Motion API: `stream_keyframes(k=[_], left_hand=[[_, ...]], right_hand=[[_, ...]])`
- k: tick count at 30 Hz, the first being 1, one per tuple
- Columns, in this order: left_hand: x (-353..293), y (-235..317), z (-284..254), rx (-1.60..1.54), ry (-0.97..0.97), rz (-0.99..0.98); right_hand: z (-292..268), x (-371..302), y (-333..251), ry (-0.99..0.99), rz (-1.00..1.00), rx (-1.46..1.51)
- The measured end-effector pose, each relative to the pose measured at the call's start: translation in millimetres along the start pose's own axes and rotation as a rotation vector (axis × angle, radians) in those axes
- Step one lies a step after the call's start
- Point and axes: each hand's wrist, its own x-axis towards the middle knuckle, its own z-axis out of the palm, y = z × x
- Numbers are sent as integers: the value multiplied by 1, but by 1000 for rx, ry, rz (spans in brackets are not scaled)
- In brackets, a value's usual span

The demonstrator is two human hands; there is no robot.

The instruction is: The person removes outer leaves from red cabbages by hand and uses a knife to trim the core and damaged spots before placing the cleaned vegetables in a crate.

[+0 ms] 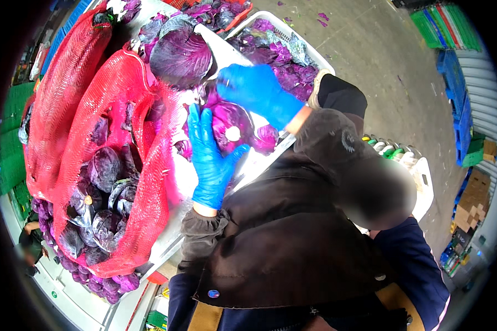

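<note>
A trimmed red cabbage (231, 126) with a pale round cut stem lies on the white table (185, 179). My left hand (211, 163), in a blue glove, lies along its near left side with fingers stretched and thumb out. At the cabbage's far right side is my right hand (262, 92), also blue-gloved, its fingers curled closed. Whatever those fingers hold is hidden from view. A larger cabbage with dark outer leaves (182, 55) sits just beyond both hands. Loose purple leaf pieces lie around the trimmed cabbage.
An opened red mesh sack (143, 220) spills dark cabbages (105, 168) on the left, beside a full red mesh sack (66, 105). Peeled purple cabbages (102, 284) are heaped below it. A white crate (320, 58) of leaves stands at the table's right edge, near a red crate (240, 16).
</note>
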Motion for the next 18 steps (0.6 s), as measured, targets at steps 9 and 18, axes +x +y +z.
stream_keyframes(k=[9, 18], left_hand=[[-15, 13, -13, 17, -39, -7], [18, 18, -3, 143, 10, -216]], right_hand=[[-20, -74, 5, -196, 683, 885], [-16, -79, 4, -314, 496, 970]])
